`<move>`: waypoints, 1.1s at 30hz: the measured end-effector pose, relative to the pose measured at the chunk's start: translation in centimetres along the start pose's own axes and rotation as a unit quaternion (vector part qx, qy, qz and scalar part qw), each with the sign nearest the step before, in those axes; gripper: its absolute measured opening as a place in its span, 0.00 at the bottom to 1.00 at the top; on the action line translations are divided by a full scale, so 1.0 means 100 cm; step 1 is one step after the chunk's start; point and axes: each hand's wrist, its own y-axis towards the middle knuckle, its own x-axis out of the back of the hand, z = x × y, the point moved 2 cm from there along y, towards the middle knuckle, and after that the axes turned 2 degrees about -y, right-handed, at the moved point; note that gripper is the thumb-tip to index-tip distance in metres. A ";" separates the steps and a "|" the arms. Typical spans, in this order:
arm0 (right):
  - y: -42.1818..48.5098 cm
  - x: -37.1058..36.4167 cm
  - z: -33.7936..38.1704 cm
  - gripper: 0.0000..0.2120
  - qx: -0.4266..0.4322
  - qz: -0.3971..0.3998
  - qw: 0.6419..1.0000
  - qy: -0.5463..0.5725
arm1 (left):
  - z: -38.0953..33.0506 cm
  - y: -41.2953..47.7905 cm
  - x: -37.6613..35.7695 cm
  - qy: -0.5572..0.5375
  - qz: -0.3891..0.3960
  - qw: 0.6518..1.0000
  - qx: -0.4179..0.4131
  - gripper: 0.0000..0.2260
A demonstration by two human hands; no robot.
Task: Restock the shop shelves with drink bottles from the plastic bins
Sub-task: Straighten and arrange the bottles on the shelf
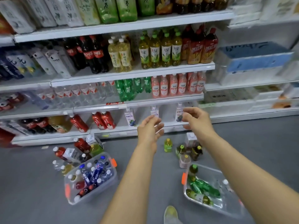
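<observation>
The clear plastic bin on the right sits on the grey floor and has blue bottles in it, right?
Not blue. The head view shows the clear plastic bin on the right sits on the grey floor, but it holds green plastic bottles.

Bare forearms (129, 175); pale yellow-green shoe (170, 214)

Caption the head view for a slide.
Empty left hand and right hand reach toward the bottom shelf, above two bins of bottles.

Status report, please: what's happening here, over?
Left hand, right hand open, empty, raised before bottom shelf. Left bin, right bin on floor, holding bottles. Loose bottles on floor below shelf.
</observation>
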 end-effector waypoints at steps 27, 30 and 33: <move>-0.048 0.122 -0.112 0.06 -0.162 0.012 0.986 -0.049 | 0.164 -0.033 -0.023 0.062 -0.019 0.989 0.134 0.11; -0.023 0.140 -0.125 0.05 -0.172 0.029 0.983 -0.054 | 0.184 -0.022 -0.045 0.055 -0.037 0.987 0.147 0.11; 0.004 0.162 -0.144 0.05 -0.187 0.062 0.978 -0.064 | 0.205 -0.009 -0.066 0.051 -0.061 0.985 0.155 0.09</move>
